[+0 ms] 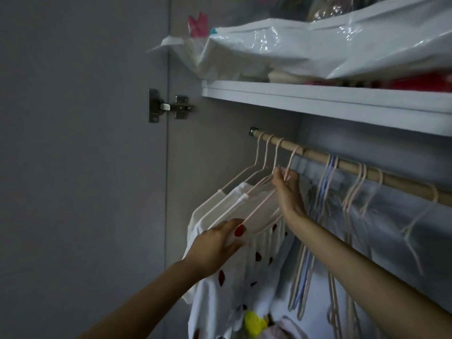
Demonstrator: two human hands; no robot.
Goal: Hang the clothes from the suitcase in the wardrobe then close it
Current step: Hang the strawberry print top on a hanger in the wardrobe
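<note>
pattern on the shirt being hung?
White shirt with small red and dark spots; head view.

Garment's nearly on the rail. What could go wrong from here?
1. The right hand pinches the hanger hook just below the wooden rail; if let go before it seats, hanger and garment may drop.
2. The left hand holds the white spotted garment at the shoulder; it might slide off the thin hanger.
3. Neighbouring hangers sit close, so hooks could tangle.

Rod (318,156) is running under the shelf (318,101), bags (281,47) sitting on it. Hinge (168,107) is lying left of the rod. I'm holding my left hand (217,243) below-left of my right hand (287,192), shirts (220,277) hanging left of bare hangers (352,192).
</note>
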